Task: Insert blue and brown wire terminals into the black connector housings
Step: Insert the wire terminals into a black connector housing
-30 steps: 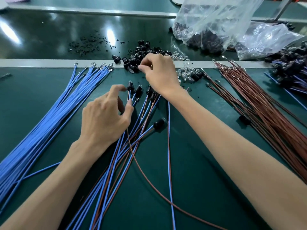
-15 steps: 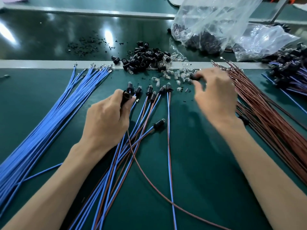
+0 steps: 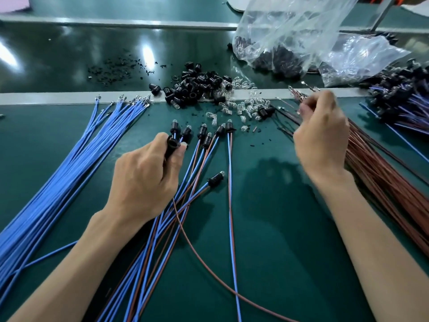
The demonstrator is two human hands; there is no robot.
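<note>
Pinching a black cylindrical plastic connector housing (image 3: 173, 145) between thumb and forefinger of the left hand (image 3: 144, 180), just left of centre; long axis running 7 to 1 o'clock, open mouth at the 1 o'clock end. At 2 o'clock, right hand (image 3: 321, 140) with fingers curled over the terminal ends of the bundled brown wires (image 3: 383, 182); too blurred to tell any grasp.

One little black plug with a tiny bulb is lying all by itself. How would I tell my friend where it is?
Find the green mat, then the fan of blue and brown wires between the two hands. Most of their black bulb-tipped ends line up in a row. The lone plug lies below that row, just right of the left hand, on its own and tilted.
</note>
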